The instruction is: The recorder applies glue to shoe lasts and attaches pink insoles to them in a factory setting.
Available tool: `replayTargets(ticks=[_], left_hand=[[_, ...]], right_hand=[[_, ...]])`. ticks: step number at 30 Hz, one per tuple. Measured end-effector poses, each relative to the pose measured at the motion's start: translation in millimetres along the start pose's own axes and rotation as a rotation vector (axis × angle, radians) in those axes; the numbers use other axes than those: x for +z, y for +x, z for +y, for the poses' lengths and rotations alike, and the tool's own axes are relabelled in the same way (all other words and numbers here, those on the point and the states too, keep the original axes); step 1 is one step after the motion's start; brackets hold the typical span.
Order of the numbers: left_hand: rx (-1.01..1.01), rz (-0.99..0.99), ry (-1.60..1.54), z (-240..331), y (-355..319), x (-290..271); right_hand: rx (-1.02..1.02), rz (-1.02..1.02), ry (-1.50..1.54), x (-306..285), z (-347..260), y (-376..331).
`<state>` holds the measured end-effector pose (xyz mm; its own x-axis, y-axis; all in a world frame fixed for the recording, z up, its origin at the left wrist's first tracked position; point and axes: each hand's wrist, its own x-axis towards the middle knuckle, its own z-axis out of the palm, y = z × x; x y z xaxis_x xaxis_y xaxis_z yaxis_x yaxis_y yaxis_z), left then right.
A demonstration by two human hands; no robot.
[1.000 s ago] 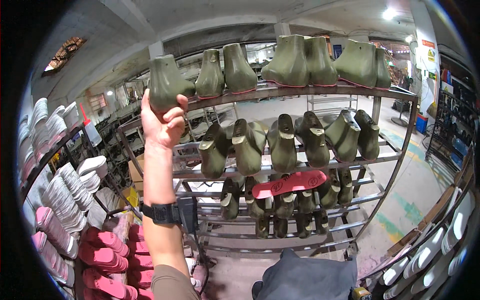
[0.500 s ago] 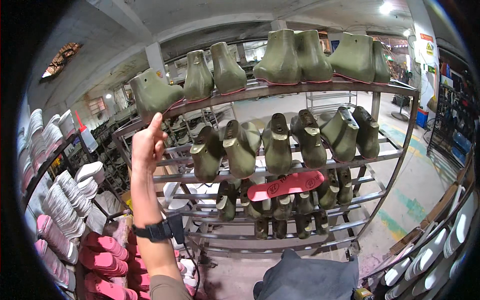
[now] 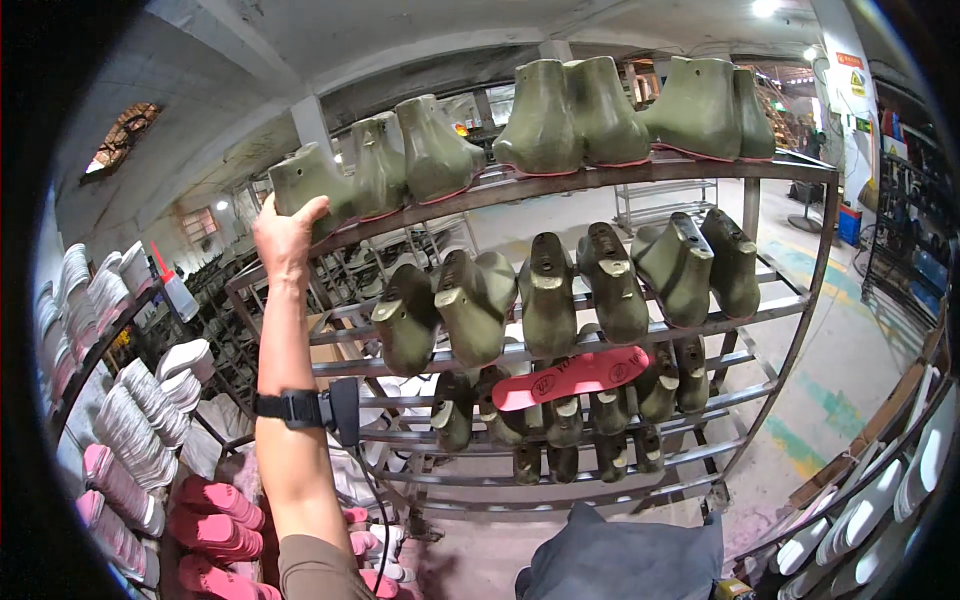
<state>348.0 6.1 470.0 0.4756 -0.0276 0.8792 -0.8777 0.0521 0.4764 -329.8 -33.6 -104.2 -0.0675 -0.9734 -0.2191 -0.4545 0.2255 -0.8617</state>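
My left hand (image 3: 285,235) is raised to the left end of the rack's top rail. Its fingers reach round the near-left side of a green shoe last (image 3: 308,178), and the thumb lies along that last's lower front. Some fingertips are hidden behind it. Beside it on the top rail stand several more green lasts, among them a narrow last (image 3: 377,170) and another last (image 3: 432,150), with red-pink edges at their soles. My right hand is out of view.
The metal rack (image 3: 560,182) carries lower rows of darker green lasts (image 3: 547,295). A pink insole (image 3: 570,378) rests across a lower tier. Stacked white insoles (image 3: 140,430) and pink insoles (image 3: 215,530) stand at left. More white pieces (image 3: 865,505) line a rack at right.
My left hand has gone from a raised, pointing finger beneath the leftmost last to a grip round its side. That last sits slightly closer to its neighbour.
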Motion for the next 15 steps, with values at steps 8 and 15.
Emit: replayTargets(ticks=[8, 15], left_hand=[[-0.117, -0.087, -0.107, -8, 4, 14], [0.083, 0.219, -0.229, -30, -7, -3]], right_hand=[[0.054, 0.06, -0.004, 13, -13, -1], [0.034, 0.043, -0.168, 0, -74, -27]])
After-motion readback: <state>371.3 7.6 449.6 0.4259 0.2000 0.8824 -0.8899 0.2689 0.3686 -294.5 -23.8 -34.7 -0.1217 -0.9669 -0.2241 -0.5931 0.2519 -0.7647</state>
